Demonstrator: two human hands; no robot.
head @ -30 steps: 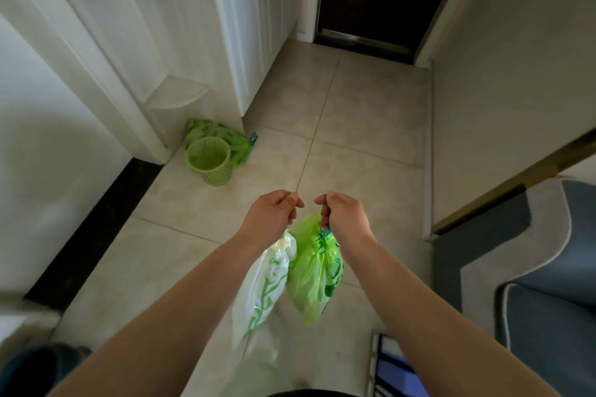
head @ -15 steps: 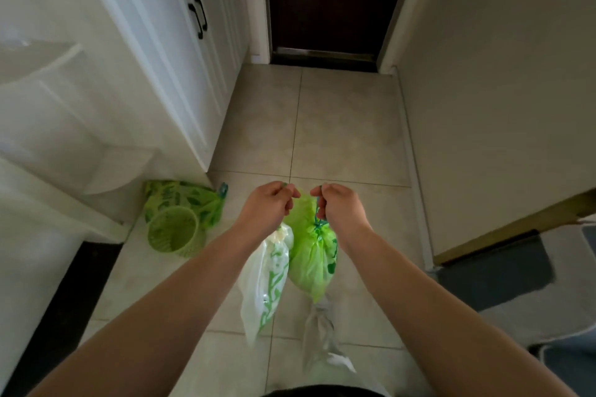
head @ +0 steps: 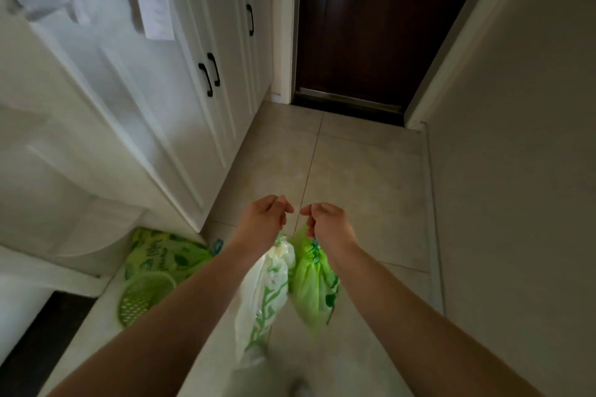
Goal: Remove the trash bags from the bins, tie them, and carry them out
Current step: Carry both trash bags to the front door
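Note:
My left hand [head: 266, 219] is closed on the top of a white trash bag with green leaf print [head: 263, 303], which hangs below it. Right beside it, my right hand [head: 327, 224] grips the tied neck of a bright green trash bag [head: 312, 287]. Both bags dangle above the tiled floor, touching each other. A small green mesh bin [head: 143, 298] stands on the floor to the left, next to a green patterned bag [head: 161, 255] lying against the cabinet base.
White cabinets with black handles [head: 209, 74] line the left side. A dark brown door [head: 371, 26] closes the far end of the hallway. A plain wall [head: 516, 171] runs along the right. Beige floor tiles [head: 354, 171] lie between.
I have walked forward down the hallway: the door and cabinets are closer, and the green bin has slid to my lower left. Both hands keep hold of their bags.

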